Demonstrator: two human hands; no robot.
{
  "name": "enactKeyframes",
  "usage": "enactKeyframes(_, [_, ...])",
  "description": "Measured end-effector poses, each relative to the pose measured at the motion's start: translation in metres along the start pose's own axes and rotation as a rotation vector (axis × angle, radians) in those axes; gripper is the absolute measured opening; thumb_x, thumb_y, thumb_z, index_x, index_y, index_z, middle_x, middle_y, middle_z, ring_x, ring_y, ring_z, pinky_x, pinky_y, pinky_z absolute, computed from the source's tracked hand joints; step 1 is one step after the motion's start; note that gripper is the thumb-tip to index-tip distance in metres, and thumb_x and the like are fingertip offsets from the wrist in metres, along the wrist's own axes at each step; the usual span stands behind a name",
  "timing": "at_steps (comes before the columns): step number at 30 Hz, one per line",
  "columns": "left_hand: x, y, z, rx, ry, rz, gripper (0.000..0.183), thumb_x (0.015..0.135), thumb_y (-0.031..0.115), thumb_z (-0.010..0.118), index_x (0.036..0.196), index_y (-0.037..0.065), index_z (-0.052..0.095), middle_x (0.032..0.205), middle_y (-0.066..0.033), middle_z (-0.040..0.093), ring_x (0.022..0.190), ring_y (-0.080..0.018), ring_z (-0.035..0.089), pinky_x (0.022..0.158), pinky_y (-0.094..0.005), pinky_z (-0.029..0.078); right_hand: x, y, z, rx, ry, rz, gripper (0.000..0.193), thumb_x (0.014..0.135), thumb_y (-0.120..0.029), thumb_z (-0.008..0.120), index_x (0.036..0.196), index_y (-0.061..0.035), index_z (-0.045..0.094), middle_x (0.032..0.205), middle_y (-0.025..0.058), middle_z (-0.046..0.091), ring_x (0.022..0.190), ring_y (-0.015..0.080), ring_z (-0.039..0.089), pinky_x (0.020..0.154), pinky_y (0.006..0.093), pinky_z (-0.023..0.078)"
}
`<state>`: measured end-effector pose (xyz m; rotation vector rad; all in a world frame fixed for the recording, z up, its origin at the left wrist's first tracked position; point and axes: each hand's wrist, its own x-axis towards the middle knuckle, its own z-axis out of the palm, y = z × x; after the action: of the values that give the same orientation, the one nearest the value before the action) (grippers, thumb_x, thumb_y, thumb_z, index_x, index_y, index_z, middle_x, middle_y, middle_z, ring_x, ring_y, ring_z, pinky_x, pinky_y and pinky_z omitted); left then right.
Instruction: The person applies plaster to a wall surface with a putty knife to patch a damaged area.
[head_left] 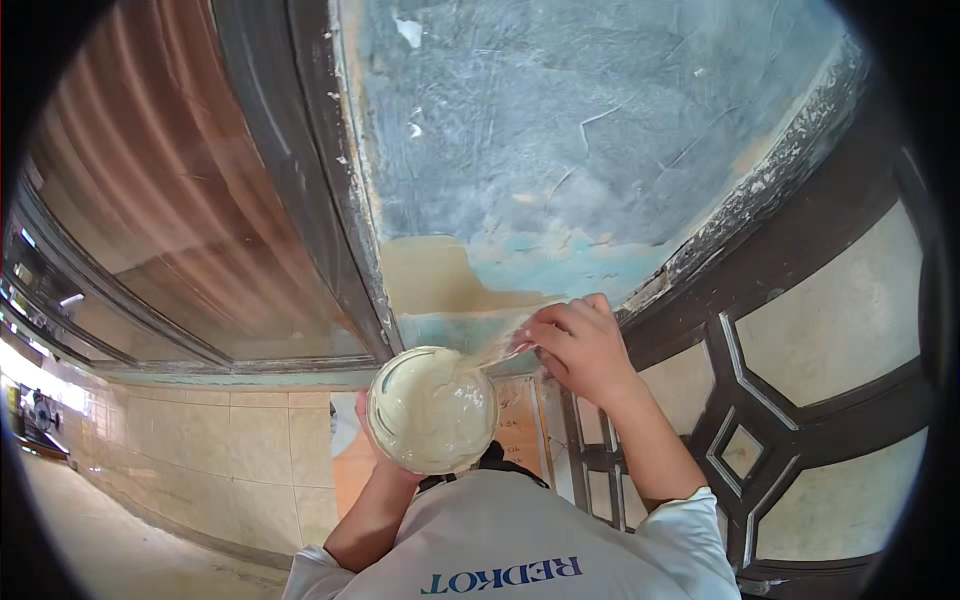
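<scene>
Wall (pixel 560 130) beyond tub (pixel 440 466) in left hand (pixel 378 454)

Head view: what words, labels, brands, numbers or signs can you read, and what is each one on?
White cloth shirt: one line of large blue-to-purple capital lettering; legible, but not copied out here.
Flat orange-brown panel behind the tub: small dark marks, too small and blurred to read.
Round pale tub of cream paste and pale flat tool: no lettering seen.
</scene>
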<state>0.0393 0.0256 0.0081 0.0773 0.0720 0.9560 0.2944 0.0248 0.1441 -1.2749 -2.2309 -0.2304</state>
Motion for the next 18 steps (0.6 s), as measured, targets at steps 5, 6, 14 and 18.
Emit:
enactKeyframes(5, [0.006,-0.014,0.006,0.110,0.129,0.014,0.086,0.085,0.077,0.029,0.142,0.016,0.044,0.143,-0.0105,0.047,0.127,-0.0329,0.047,0.104,-0.0522,0.039,-0.062,0.057,0.046,-0.057,-0.144,0.175,0.033,0.074,-0.005,0.071,0.105,-0.0129,0.062,0.100,0.0049,0.065,0.080,0.0277,0.062,0.072,0.0383,0.048])
enactKeyframes(6, [0.008,-0.017,0.002,0.113,0.129,0.003,0.086,0.085,0.077,0.029,0.142,0.016,0.044,0.143,-0.0105,0.047,0.127,-0.0329,0.047,0.104,-0.0522,0.039,-0.081,0.068,0.065,0.089,-0.127,0.304,0.031,0.078,-0.005,0.069,0.107,-0.0124,0.061,0.099,0.0071,0.065,0.080,0.0289,0.063,0.070,0.0368,0.050])
enactKeyframes(14, [0.017,-0.030,-0.009,0.127,0.233,0.102,0.080,0.086,0.073,0.035,0.141,0.016,0.045,0.143,-0.0100,0.046,0.127,-0.0324,0.047,0.105,-0.0525,0.039,-0.241,0.129,0.233,1.482,0.101,1.196,0.025,0.096,-0.013,0.052,0.120,-0.0113,0.044,0.090,0.0079,0.058,0.068,0.0202,0.063,0.053,0.0319,0.050])
enactKeyframes(18, [0.018,-0.037,-0.006,0.213,0.216,0.076,0.082,0.086,0.073,0.036,0.142,0.014,0.044,0.144,-0.0108,0.045,0.129,-0.0323,0.045,0.106,-0.0526,0.038,-0.241,0.113,0.254,1.490,0.198,1.627,0.026,0.097,-0.014,0.049,0.121,-0.0137,0.041,0.089,0.0097,0.058,0.063,0.0205,0.061,0.050,0.0299,0.048])
